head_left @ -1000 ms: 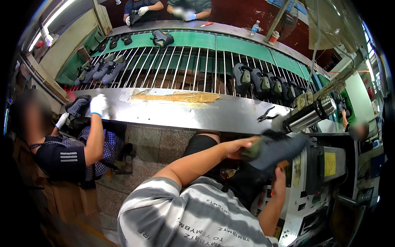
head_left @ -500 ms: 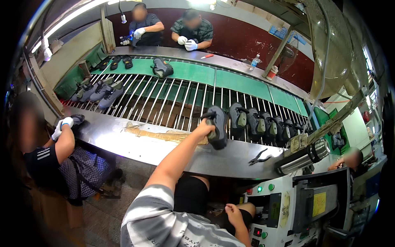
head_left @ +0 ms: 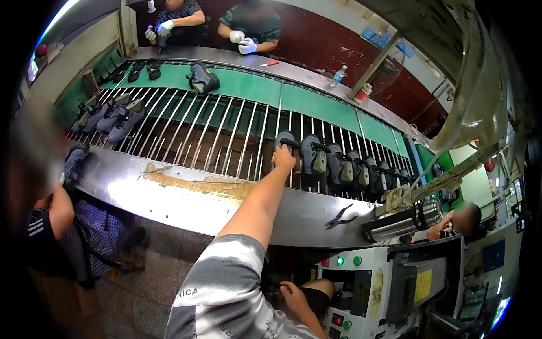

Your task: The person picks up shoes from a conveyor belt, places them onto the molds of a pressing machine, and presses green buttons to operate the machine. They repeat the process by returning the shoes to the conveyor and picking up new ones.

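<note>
- Shoe (head_left: 284, 137): dark grey, at the left end of the right-hand row, over the bars (head_left: 234, 135), just past the counter's (head_left: 299, 206) near steel strip. Can't tell if its weight is fully down.
- Left hand (head_left: 284, 158): grasping that shoe from above, arm stretched across the near edge.
- Right hand (head_left: 294, 298): released, loosely bent by the thigh.
- Shoe row (head_left: 340, 169): just right of the held shoe, runs toward the counter's right end.
- Pliers (head_left: 341, 216): near strip, toward right end; thermos (head_left: 403, 220) beyond, at that end.
- Grey shoes (head_left: 121, 121): left end of bars.
- Lone shoe (head_left: 203, 79): green belt (head_left: 254, 92), far side.
- Bottle (head_left: 339, 74): far edge.
</note>
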`<state>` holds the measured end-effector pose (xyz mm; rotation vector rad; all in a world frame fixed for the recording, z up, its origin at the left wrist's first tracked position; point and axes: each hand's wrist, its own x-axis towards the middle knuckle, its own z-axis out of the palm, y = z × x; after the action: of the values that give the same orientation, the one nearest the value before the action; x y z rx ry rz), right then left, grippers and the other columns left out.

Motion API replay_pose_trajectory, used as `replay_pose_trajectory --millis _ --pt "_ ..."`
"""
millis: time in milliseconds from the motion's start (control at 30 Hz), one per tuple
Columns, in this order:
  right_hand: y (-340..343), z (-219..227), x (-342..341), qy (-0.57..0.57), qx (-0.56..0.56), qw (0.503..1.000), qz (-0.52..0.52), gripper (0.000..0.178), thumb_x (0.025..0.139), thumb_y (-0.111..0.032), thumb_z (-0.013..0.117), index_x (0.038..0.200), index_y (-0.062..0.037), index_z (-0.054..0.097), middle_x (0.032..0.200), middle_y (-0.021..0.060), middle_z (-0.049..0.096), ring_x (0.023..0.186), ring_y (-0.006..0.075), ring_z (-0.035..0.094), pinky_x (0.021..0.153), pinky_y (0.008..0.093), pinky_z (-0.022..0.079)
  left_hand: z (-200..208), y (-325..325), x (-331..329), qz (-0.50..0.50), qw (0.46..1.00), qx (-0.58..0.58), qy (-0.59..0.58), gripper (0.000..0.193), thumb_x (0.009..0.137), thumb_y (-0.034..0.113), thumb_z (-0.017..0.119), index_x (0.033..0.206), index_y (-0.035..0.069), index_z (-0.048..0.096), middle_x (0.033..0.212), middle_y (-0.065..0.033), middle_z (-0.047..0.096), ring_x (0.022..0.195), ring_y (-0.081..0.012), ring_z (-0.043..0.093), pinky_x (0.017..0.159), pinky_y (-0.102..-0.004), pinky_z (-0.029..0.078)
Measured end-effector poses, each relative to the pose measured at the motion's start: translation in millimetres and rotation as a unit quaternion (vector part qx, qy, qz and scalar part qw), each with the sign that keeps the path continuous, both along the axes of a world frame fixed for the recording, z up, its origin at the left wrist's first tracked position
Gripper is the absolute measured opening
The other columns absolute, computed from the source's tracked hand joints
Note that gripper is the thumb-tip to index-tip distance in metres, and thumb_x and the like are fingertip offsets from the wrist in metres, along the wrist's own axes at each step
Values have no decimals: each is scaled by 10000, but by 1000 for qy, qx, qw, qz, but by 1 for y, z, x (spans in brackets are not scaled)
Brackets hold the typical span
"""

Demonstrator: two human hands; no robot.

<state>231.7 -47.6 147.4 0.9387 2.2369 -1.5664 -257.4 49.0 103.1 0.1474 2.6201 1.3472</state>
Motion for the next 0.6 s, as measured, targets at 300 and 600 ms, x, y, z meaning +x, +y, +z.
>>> replay_pose_trajectory --millis 300,600 --pt "-4 -43 -127 177 119 971 107 219 846 -216 656 963 -33 638 802 76 637 714 162 599 672 303 493 -51 -146 54 10 917 396 -41 85 848 77 595 880 9 634 643 -20 595 607 -91 573 561 -236 450" --pt "6 -71 -441 276 403 847 209 237 798 -304 653 855 -87 577 861 105 590 868 308 576 739 429 468 -51 -260 -19 135 849 511 -5 47 880 67 573 891 36 607 668 9 566 569 -54 516 499 -199 409"
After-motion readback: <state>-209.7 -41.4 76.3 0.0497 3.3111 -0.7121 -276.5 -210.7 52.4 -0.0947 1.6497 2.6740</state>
